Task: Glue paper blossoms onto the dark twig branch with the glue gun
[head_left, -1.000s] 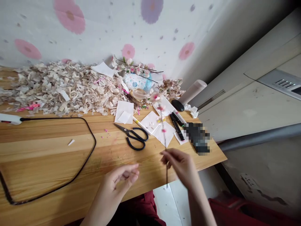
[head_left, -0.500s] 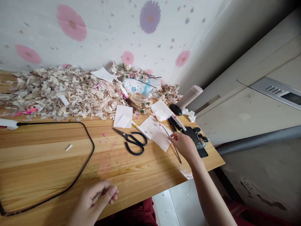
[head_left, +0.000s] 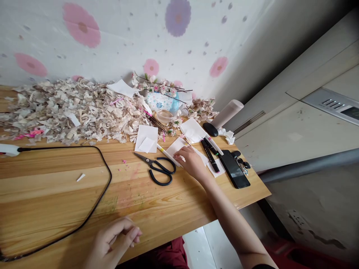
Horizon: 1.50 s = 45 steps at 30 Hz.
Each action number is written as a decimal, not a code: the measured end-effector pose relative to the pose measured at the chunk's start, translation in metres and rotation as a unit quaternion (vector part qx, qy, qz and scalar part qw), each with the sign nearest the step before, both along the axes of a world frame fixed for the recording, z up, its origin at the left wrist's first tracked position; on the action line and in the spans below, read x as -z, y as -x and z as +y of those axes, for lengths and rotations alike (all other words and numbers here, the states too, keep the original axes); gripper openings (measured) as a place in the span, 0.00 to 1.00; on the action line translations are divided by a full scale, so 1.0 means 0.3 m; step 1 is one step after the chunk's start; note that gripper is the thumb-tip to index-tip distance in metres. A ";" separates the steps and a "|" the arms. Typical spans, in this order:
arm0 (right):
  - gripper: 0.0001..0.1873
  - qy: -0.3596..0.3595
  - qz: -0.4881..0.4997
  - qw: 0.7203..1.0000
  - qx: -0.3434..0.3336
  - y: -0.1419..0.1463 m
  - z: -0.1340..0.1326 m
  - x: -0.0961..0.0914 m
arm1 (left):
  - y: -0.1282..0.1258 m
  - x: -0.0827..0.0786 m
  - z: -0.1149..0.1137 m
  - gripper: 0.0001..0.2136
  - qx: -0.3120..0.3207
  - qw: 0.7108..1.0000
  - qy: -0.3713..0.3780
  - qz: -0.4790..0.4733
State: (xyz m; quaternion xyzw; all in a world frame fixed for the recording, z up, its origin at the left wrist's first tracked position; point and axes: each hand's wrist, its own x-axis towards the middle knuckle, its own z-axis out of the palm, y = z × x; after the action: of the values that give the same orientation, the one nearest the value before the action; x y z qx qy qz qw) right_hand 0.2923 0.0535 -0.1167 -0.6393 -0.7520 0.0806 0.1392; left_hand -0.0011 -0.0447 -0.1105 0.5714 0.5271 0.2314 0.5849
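My right hand (head_left: 192, 162) reaches down over a white paper sheet (head_left: 174, 146), fingers bent together at its surface. Whatever the fingertips pinch, if anything, is too small or hidden to make out. A thin dark twig (head_left: 188, 143) shows just above the knuckles; its lower part is hidden behind my hand and arm. My left hand (head_left: 114, 239) hovers near the front edge, fingers curled towards the thumb, with nothing visible in them. Between the hands lie black-handled scissors (head_left: 159, 168), beside a white marker with a yellow band (head_left: 167, 154).
A pile of pale scraps (head_left: 84, 108) covers the back left. Artificial blossom branches (head_left: 159, 86) rest on a wipes packet (head_left: 159, 102). To the right are black markers (head_left: 210, 155), a phone (head_left: 234, 170) and a pale cylinder (head_left: 228, 114). A black cord (head_left: 108, 186) loops at left.
My right hand has moved left from the twig's lower stretch onto the paper, uncovering the black marker and the phone. My left hand has hardly moved.
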 end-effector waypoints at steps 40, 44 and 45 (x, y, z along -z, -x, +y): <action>0.05 -0.100 0.030 0.993 0.063 -0.029 0.008 0.075 | 0.013 0.067 -0.015 0.17 0.046 0.997 -0.050 -0.028; 0.09 -0.151 0.005 0.984 0.098 -0.035 -0.004 0.086 | 0.008 0.069 -0.022 0.21 0.033 0.996 -0.028 -0.080; 0.10 -0.163 -0.004 0.981 0.103 -0.032 -0.005 0.087 | 0.008 0.073 -0.024 0.22 0.029 0.995 -0.023 -0.096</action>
State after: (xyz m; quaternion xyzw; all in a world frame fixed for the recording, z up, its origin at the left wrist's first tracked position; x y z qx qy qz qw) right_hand 0.3018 0.0520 -0.1430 -0.6823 -0.6858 -0.0603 0.2461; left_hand -0.0035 -0.0519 -0.1323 0.5750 0.4464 0.2797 0.6260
